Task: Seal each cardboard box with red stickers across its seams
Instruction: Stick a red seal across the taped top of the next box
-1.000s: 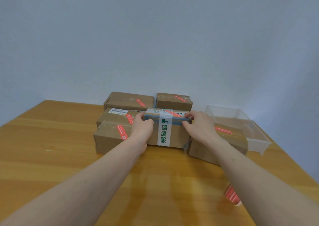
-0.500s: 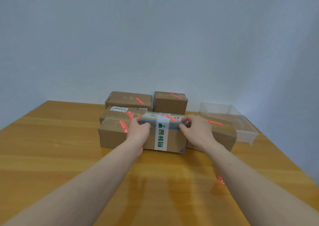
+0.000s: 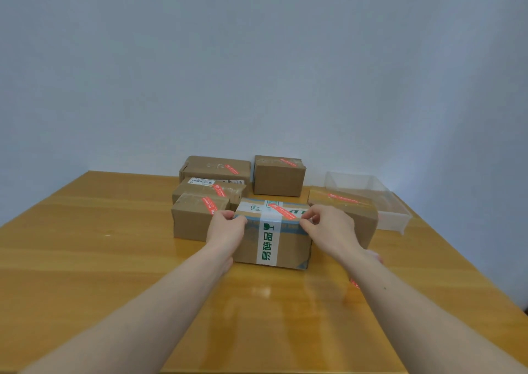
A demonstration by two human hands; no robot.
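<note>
Both my hands grip the nearest cardboard box (image 3: 273, 235) at its top edges.

White tape (image 3: 268, 245) with green print "易碎品" and a wineglass mark runs down its front, and a red sticker (image 3: 283, 211) lies slantwise across the top. My left hand (image 3: 225, 228) curls on its left corner, my right hand (image 3: 328, 228) on the right. It sits mid-table (image 3: 85, 259), five stickered boxes beside and behind; the sticker print is unreadable.

Bare wooden table (image 3: 85, 259) fills the frame's lower and left parts, open for a hand. At centre, sealed cardboard boxes (image 3: 214, 182) crowd together; the clear plastic bin (image 3: 394, 219) blocks the right, with only narrow gaps between them.
</note>
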